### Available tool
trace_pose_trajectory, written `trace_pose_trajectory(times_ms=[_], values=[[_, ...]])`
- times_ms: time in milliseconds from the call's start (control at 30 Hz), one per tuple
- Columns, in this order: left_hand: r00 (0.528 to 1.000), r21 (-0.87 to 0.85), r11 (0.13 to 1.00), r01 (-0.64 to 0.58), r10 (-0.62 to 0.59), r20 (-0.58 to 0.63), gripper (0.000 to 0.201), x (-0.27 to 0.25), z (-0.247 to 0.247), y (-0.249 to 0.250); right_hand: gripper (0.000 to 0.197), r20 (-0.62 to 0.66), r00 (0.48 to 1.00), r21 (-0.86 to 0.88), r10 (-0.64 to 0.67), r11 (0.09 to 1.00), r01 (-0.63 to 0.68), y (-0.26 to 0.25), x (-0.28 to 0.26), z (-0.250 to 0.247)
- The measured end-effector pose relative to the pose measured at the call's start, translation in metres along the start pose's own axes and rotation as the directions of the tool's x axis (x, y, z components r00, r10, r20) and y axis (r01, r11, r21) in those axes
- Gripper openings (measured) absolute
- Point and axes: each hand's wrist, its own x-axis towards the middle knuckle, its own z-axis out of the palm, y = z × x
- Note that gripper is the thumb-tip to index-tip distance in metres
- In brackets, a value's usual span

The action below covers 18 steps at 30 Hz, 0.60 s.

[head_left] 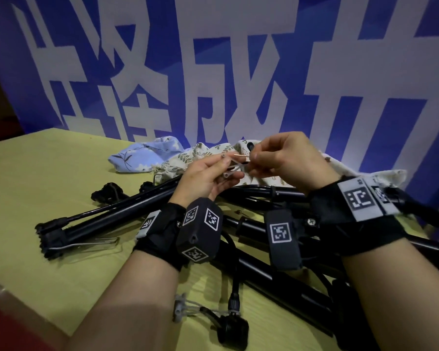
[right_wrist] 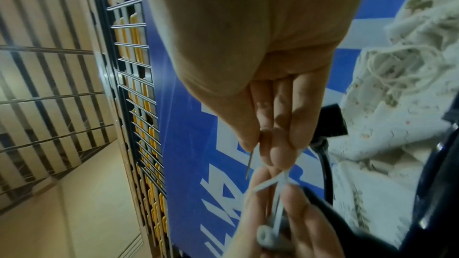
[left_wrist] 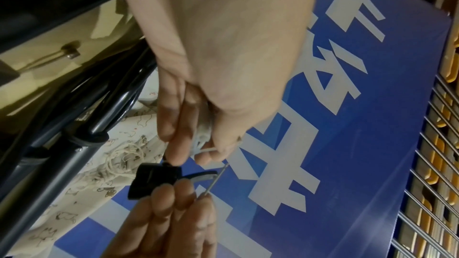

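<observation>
From the head camera, both hands are raised close together above the yellow-green table [head_left: 61, 173]. The left hand [head_left: 208, 176] is turned palm up, its thumb and fingers pinching a grey plastic cross-piece [head_left: 235, 167] with ring ends. The right hand [head_left: 284, 160], just to its right, pinches a thin metal pin [head_left: 240, 155] between thumb and forefinger. The pin lies roughly level and points at the left fingertips, its tip at the top of the cross-piece. Black metal tubes [head_left: 127, 209] lie crossed on the table beneath both wrists. Printed cloths [head_left: 147, 155] are bunched beyond the hands, in front of a blue banner [head_left: 178, 72] with white characters.

From the left wrist, the left hand [left_wrist: 223, 66] has its fingers closed round the cross-piece [left_wrist: 202, 128]. Only a pale part of it shows between thumb and fingers. The pin [left_wrist: 217, 180] runs from those fingertips down to the right hand [left_wrist: 168, 219], whose fingertips clamp its lower end. A black knob [left_wrist: 151, 180] sits just behind the fingertips.

From the right wrist, the right hand [right_wrist: 261, 46] grips the pin [right_wrist: 249, 164] with its free end pointing down. The cross-piece [right_wrist: 275, 203] is held in the left hand [right_wrist: 298, 229] just below. A wire grille [right_wrist: 139, 85] stands to the left of the hand.
</observation>
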Motion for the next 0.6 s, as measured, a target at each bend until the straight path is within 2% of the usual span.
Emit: trace_pose_trajectory(times_ms=[300,500,600], values=[[0.997,-0.077,0.995,0.058,-0.054,0.052,0.029,-0.0025,0.0033,0.0006,0.005,0.005,0.996,-0.155,-0.086,0.984,0.086,-0.0047,-0.0020,-0.0021],[0.999,-0.145,0.989,0.036,-0.040,-0.024,0.023,-0.0013,0.0031,-0.0005,0.007,0.012,0.991,-0.265,-0.135,0.955,0.134,-0.0005,-0.0011,0.0005],[0.999,-0.173,0.985,0.026,-0.031,-0.026,0.021,-0.0016,0.0018,0.0002,0.007,0.009,0.990,-0.236,-0.138,0.962,0.136,-0.0007,-0.0011,0.0011]])
